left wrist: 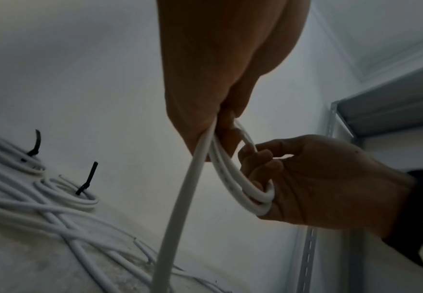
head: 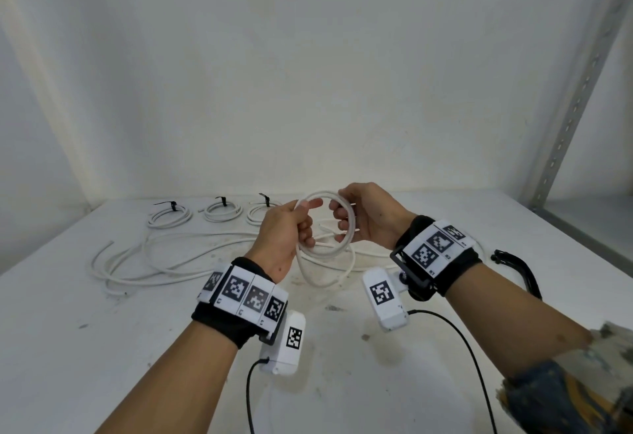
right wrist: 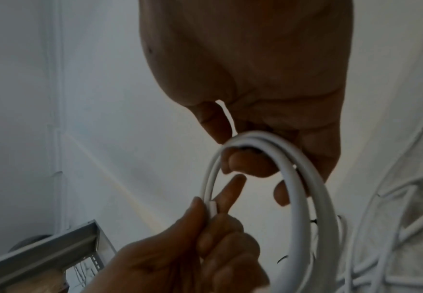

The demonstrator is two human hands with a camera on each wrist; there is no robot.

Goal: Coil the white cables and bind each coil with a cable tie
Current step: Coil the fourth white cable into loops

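Both hands hold a white cable coil above the table's middle. My left hand pinches the coil's left side, thumb on top; in the right wrist view the left hand nips a cable end. My right hand curls its fingers round the coil's right side, also seen as the right hand on the coil. One strand hangs from the coil to the table. Three coils bound with black ties lie at the back.
Loose white cables sprawl over the white table left of and under the hands. Spare black cable ties lie at the right. A metal shelf post rises at the right. A pale wall closes the back.
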